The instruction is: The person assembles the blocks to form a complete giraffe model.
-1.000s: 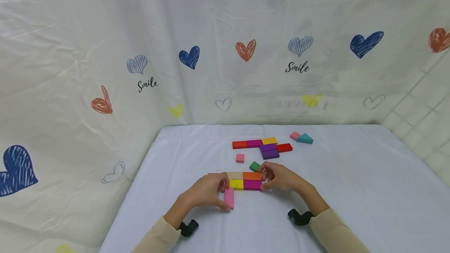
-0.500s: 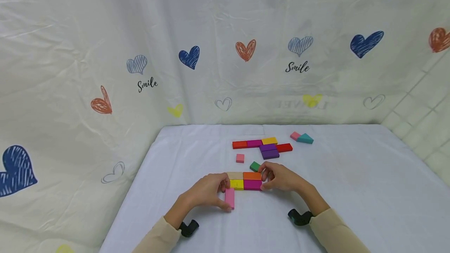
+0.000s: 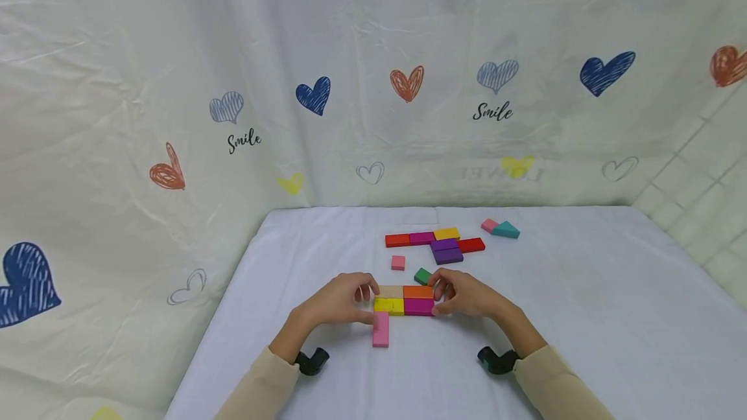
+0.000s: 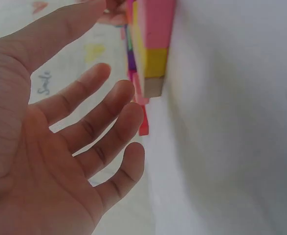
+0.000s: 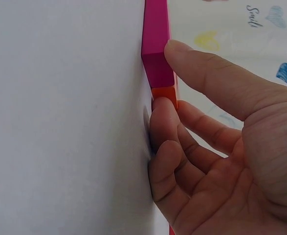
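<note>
In the head view, a beige block [image 3: 390,291] and an orange block [image 3: 417,291] lie behind a yellow block [image 3: 388,305] and a magenta block [image 3: 417,306], forming a flat rectangle. One pink block [image 3: 380,330] extends toward the front from under the yellow one's left end. My left hand [image 3: 341,300] hovers around the rectangle's left end, its fingers apart and loosely bent in the left wrist view. My right hand [image 3: 463,293] grips the right end: in the right wrist view the thumb [image 5: 182,51] touches the magenta block and a curled finger meets the orange end.
Beyond the right fingers lies a green block [image 3: 423,276], with a small pink block [image 3: 398,262] to its left. Farther back are several red, magenta, yellow and purple blocks [image 3: 447,256]. A teal triangle [image 3: 506,230] touches another pink piece at the back right. A white cloth [image 3: 583,316] covers the table.
My left hand has let go of the long pink block and moved up and slightly back, uncovering the yellow block's left end. The right hand has stayed put.
</note>
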`<act>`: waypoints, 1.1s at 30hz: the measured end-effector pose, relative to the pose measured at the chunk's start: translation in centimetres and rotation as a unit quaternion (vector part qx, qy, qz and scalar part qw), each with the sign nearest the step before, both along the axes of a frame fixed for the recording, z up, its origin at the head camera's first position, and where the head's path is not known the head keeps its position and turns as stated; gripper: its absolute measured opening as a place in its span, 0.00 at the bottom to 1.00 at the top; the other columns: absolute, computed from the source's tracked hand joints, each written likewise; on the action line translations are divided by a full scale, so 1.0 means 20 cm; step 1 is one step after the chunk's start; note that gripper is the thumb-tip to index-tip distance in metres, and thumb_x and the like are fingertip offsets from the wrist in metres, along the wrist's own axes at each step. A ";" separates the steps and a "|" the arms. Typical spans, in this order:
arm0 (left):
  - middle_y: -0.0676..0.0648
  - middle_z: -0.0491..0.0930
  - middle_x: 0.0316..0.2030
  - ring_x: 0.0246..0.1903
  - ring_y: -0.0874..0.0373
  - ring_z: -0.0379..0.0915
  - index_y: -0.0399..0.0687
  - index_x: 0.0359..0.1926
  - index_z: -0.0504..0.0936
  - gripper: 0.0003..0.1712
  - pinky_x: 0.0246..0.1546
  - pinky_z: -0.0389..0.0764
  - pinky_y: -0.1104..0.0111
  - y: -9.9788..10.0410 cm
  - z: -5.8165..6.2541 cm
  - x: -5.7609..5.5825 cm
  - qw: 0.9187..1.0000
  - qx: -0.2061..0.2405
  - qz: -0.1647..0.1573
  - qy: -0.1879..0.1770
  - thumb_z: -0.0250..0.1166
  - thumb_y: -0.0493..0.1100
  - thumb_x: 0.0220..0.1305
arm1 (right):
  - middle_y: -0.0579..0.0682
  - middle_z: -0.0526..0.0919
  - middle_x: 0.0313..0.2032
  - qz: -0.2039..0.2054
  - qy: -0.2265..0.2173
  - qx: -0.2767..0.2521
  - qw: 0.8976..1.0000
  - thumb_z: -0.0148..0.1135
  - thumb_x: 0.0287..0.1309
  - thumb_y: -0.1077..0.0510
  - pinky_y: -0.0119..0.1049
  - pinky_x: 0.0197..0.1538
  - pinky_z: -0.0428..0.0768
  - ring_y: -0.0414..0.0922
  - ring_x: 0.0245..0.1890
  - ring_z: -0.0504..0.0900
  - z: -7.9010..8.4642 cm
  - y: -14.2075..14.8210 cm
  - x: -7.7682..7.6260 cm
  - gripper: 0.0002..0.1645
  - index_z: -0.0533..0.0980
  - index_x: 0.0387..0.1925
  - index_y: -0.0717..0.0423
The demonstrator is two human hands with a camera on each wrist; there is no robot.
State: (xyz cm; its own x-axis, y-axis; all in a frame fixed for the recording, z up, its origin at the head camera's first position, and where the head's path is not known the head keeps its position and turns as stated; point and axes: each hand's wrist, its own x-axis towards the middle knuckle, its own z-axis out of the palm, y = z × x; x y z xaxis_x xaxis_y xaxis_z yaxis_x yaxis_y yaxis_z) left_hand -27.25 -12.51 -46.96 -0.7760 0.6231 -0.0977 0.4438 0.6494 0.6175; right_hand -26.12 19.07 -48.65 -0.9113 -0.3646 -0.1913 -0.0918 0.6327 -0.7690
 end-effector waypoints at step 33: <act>0.57 0.77 0.49 0.49 0.60 0.72 0.63 0.58 0.80 0.33 0.48 0.80 0.69 0.04 -0.06 -0.12 1.000 -0.010 -0.013 -0.024 0.81 0.56 0.51 | 0.49 0.79 0.37 -0.004 -0.004 -0.003 1.000 0.79 0.51 0.56 0.32 0.37 0.80 0.46 0.37 0.77 0.01 0.00 0.01 0.29 0.75 0.53 0.53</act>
